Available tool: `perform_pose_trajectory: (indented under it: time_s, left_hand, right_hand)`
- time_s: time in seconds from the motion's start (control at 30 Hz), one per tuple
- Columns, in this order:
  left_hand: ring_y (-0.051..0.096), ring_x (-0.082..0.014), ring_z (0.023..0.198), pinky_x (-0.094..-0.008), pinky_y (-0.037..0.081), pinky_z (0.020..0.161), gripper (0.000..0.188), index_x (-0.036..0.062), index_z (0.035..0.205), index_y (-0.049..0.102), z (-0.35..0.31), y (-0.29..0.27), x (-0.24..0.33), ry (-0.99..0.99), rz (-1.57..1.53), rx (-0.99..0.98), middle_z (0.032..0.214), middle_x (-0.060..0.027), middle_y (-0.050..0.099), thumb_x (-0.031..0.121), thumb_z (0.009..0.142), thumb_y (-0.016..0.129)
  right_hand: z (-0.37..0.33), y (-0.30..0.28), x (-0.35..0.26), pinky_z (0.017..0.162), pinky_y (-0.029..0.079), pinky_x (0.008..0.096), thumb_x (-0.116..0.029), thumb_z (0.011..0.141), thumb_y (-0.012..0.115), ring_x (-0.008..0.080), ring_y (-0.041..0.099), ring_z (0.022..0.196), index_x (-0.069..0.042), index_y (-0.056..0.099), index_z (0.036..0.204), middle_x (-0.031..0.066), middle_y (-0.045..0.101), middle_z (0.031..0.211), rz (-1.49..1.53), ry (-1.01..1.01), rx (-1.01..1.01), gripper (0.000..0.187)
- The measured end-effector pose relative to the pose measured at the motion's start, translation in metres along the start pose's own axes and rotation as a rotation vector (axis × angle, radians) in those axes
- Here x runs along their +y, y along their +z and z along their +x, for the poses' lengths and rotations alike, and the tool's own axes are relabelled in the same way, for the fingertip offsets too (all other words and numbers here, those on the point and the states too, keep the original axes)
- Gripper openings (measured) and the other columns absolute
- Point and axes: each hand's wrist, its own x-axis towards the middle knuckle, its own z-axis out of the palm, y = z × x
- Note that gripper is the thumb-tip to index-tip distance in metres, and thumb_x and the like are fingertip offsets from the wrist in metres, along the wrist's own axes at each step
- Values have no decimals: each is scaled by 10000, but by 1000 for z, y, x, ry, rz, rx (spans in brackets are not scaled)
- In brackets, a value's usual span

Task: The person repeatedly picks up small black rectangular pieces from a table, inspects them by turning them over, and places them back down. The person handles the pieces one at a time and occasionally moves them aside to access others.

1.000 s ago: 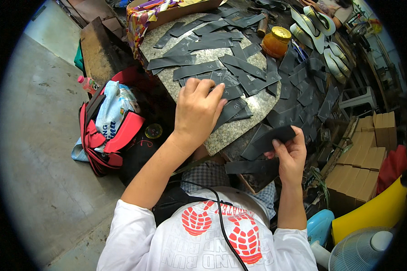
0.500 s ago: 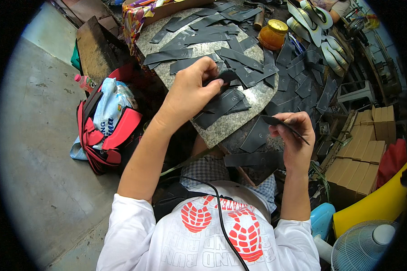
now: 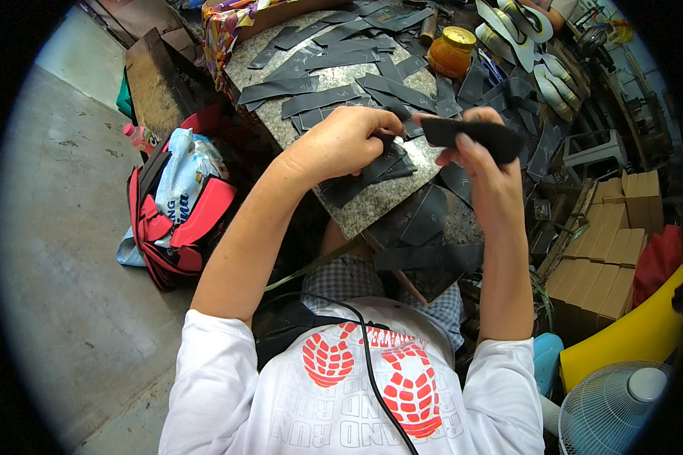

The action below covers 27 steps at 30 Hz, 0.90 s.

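My right hand (image 3: 484,168) grips a black strip of leather-like sheet (image 3: 496,141), thumb across its near face, raised above the right side of the stone slab. Close by on the left, my left hand (image 3: 345,140) has its fingers curled round a dark piece (image 3: 396,111), mostly hidden behind the fingers. Beneath them, flat black pieces with pale chalk marks lie over the speckled stone slab (image 3: 360,214). A rounded black piece (image 3: 426,218) and a long black strip (image 3: 429,258) rest on the darker surface nearer my body.
A jar of orange-brown stuff (image 3: 451,51) stands at the far right beside white-edged sandals (image 3: 508,34). On the left are a red and black bag (image 3: 205,220) and a pink bottle (image 3: 140,138). Stacked brown cartons (image 3: 599,265) and a fan (image 3: 615,409) flank my right.
My right hand has moved up and left with its black strip, now showing its broad face near my left hand. The left hand has shifted slightly right and turned, hiding more of its piece.
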Motion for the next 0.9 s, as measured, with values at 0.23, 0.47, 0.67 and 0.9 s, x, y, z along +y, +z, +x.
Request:
perform_pose_trajectory:
  time_s: [0.23,0.47,0.67,0.9]
  left_hand:
    - [635,-117,647,-269,531,596,433,-6,1305,516,-18,-4,-2,55,-180,114,990,-142,728,-21,873,535]
    - [735,-236,858,-296,607,712,342,-41,1237,473,-38,3,-12,-30,-676,103,1118,-209,689,29,935,617]
    - [727,-200,718,-284,610,638,283,-65,1171,529,-45,10,-9,-100,-877,-125,1016,-204,712,37,924,620]
    - [696,-167,600,-251,575,511,267,-89,1143,551,-49,12,-1,-142,-804,-154,964,-194,722,37,913,601]
  right_hand:
    - [24,3,13,671,523,300,-103,943,650,180,687,799,-53,553,1084,95,676,909,-12,35,25,178]
    - [0,1,23,640,583,293,9,870,725,186,704,752,-31,570,1068,95,686,900,80,72,121,255]
    - [-7,4,24,549,576,291,40,847,731,173,695,687,-13,598,1056,99,696,860,180,82,99,254]
    - [-17,13,19,505,556,267,45,846,725,149,675,625,-2,610,1013,94,695,824,35,166,42,209]
